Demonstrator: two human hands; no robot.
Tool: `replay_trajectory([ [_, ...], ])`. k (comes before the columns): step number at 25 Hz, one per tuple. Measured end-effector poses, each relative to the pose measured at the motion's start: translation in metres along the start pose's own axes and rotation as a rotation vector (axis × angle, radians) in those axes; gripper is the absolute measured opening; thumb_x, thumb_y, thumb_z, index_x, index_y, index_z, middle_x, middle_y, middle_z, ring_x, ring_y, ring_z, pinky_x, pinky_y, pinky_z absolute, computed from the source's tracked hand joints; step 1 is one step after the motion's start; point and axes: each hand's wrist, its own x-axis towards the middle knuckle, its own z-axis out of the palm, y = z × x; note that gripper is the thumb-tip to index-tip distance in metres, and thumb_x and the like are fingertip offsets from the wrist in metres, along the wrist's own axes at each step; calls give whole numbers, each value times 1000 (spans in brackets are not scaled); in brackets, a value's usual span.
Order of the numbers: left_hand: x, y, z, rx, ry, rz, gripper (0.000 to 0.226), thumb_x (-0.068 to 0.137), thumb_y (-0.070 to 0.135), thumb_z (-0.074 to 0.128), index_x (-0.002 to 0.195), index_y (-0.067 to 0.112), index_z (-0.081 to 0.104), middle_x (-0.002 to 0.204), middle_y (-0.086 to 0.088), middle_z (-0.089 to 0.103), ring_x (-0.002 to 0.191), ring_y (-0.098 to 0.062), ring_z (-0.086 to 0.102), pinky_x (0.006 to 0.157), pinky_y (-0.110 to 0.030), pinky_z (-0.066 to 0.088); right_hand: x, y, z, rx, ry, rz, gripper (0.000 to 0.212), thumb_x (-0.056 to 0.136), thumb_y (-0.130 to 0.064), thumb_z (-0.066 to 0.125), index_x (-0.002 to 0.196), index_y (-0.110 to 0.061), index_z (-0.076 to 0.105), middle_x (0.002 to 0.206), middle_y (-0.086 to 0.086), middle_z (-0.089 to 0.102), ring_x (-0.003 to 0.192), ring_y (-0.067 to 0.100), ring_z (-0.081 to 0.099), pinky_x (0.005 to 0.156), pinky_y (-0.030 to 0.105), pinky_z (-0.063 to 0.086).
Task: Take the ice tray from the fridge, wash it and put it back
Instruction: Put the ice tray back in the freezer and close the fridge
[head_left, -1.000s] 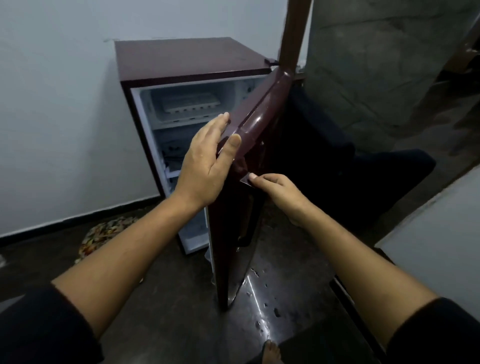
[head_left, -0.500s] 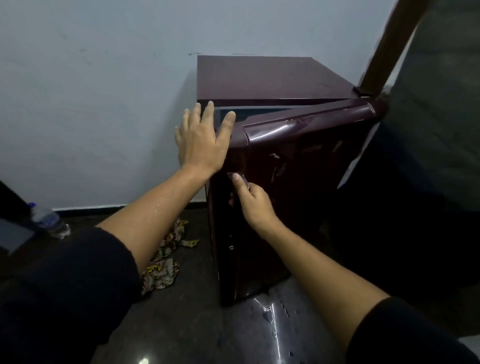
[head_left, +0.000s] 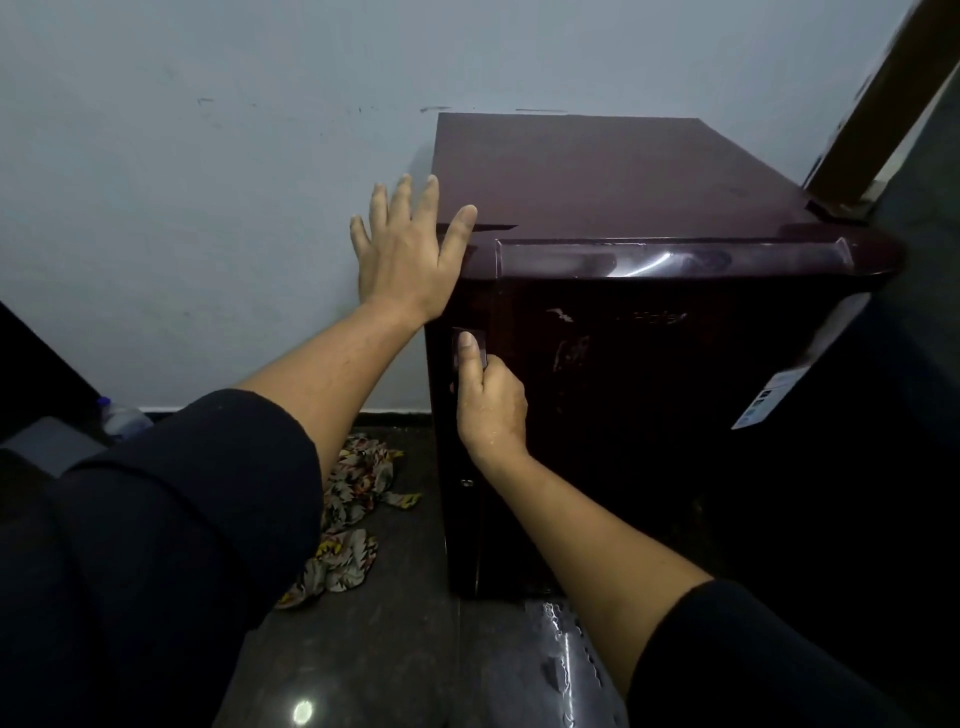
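A small dark maroon fridge (head_left: 597, 171) stands against the pale wall, and its door (head_left: 649, 395) is closed. My left hand (head_left: 405, 254) is flat with fingers spread, its palm against the door's top left corner. My right hand (head_left: 488, 400) is lower on the door's left edge, with the thumb pressing a small silver lock plate (head_left: 480, 343) and the fingers curled. The ice tray is hidden inside the fridge.
A patterned cloth (head_left: 353, 514) lies crumpled on the dark floor left of the fridge. A plastic bottle (head_left: 122, 421) lies by the wall at far left. A brown wooden frame (head_left: 878, 104) rises at the upper right. The floor in front of the fridge is wet.
The fridge door swung from open to fully closed, hiding the ice tray in the freezer shelf. My left hand went from gripping the door's edge to pressing flat; my right hand stayed at the lock plate.
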Motion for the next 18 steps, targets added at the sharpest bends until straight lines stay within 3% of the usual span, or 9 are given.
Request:
replay_trajectory([
  [3,11,-4,6,-10,6,25,85,100,71,8,165,21,32,173,-13,25,163,-35,10,128,-63,8,12,-2,-5,-87,-64,-28,73,104,-69,27,113,-11,69,107,4,72,99,22,67,83,37,52],
  [6,11,-6,11,-48,31,43,82,101,68,10,164,23,35,173,-11,28,163,-33,13,129,-61,9,20,-11,-36,-526,-103,-179,70,103,-71,29,99,-16,71,95,8,73,89,32,70,75,40,55],
  [8,10,-6,11,-87,30,45,82,101,68,9,163,24,39,171,-9,32,162,-32,16,129,-60,11,25,-29,-68,-713,78,-415,62,103,-67,36,85,-18,68,82,5,71,79,33,69,68,39,54],
  [11,11,-7,12,-138,25,65,81,101,66,11,154,21,53,164,-7,46,156,-28,33,127,-59,20,57,-57,-105,-679,403,-747,51,105,-56,44,79,-17,61,78,3,65,76,28,60,66,40,48],
  [13,13,-8,12,-154,25,75,81,101,65,12,146,18,61,158,-7,55,150,-24,45,125,-60,24,92,-69,-112,-777,411,-762,54,106,-58,36,91,-15,65,91,4,67,87,26,60,78,43,49],
  [15,15,-8,12,-143,34,75,80,102,63,13,142,18,65,155,-6,58,147,-22,49,126,-59,23,120,-69,-110,-876,324,-666,65,106,-63,25,96,-15,68,96,3,70,92,26,64,91,45,48],
  [18,16,-9,15,-100,65,70,75,103,59,15,136,19,70,151,-4,61,145,-22,52,128,-58,18,135,-59,-105,-885,307,-632,77,106,-65,17,68,-15,61,69,-1,62,66,22,59,88,44,49],
])
